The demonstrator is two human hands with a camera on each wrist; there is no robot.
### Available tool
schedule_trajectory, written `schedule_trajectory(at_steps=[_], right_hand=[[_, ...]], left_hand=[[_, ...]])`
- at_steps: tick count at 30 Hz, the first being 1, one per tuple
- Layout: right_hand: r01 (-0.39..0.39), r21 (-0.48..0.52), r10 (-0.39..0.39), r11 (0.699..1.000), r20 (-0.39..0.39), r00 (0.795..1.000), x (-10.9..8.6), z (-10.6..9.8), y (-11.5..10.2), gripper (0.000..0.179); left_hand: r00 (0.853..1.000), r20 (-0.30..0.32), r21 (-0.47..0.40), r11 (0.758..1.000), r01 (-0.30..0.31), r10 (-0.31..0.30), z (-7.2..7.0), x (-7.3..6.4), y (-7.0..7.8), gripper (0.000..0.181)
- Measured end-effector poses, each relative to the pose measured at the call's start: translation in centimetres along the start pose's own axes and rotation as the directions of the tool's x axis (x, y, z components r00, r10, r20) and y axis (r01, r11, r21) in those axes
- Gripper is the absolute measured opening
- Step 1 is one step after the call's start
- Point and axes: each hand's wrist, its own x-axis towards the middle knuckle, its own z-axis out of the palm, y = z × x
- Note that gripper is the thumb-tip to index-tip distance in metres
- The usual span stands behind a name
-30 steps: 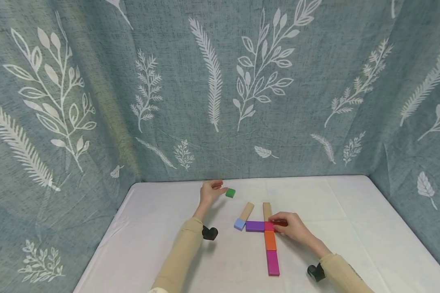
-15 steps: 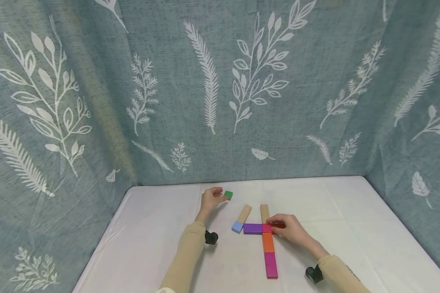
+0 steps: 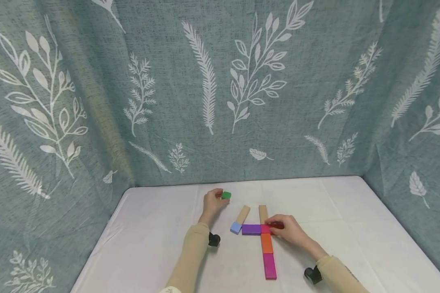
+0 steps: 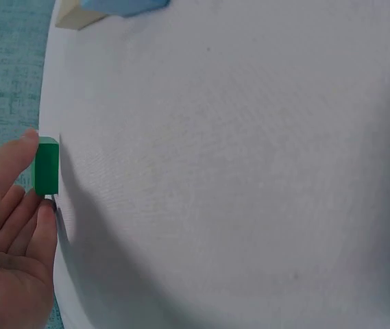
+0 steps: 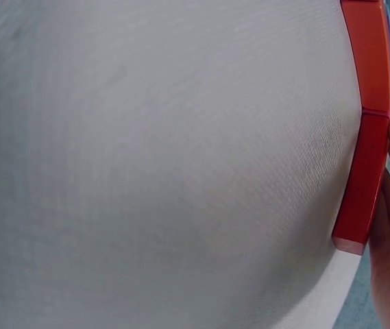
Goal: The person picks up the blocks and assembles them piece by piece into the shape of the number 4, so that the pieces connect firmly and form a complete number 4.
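Observation:
In the head view my left hand (image 3: 213, 202) is at the back of the table, its thumb and fingers around a small green block (image 3: 226, 195). The left wrist view shows this green block (image 4: 46, 167) between the thumb tip and the fingertips. My right hand (image 3: 290, 231) holds a dark red block (image 3: 276, 226) at the right arm of a cross of blocks. Its fingers partly cover that block and the pink square block (image 3: 265, 229) in the cross's middle. In the right wrist view the red block (image 5: 361, 185) lies end to end with the orange block (image 5: 371, 55).
The cross also has a purple block (image 3: 251, 230) on the left, a natural wood block (image 3: 262, 214) behind and a magenta block (image 3: 269, 266) in front. Left of it lie a light blue block (image 3: 236, 228) and a slanted wood block (image 3: 243, 214). A leaf-patterned curtain (image 3: 190, 101) stands behind the table.
The left hand's fingers have come round the green block, which earlier sat beyond the thumb tip. The right hand keeps its place at the red block. The whole view has shifted slightly.

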Motion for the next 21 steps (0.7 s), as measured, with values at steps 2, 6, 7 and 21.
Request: schedule_trajectory(at_steps=[2, 6, 7, 21], right_hand=[[-0.001, -0.001, 0.001, 1.0, -0.002, 1.0, 0.0, 0.06, 0.04, 0.027], [-0.013, 0.002, 0.013, 1.0, -0.008, 1.0, -0.07, 0.09, -0.02, 0.027], [-0.016, 0.002, 0.016, 1.0, -0.009, 1.0, -0.09, 0.1, -0.02, 0.027], [-0.01, -0.012, 0.01, 1.0, -0.021, 1.0, -0.12, 0.27, -0.3, 0.026]], left_hand=[[1.0, -0.01, 0.023, 1.0, -0.004, 0.005, 0.11, 0.02, 0.03, 0.044], [1.0, -0.001, 0.035, 0.999, -0.003, 0.003, 0.34, 0.29, -0.1, 0.044], [1.0, 0.004, 0.037, 0.999, -0.004, 0.003, 0.4, 0.37, -0.16, 0.044], [1.0, -0.005, 0.04, 0.999, -0.029, 0.03, 0.52, 0.26, -0.19, 0.04]])
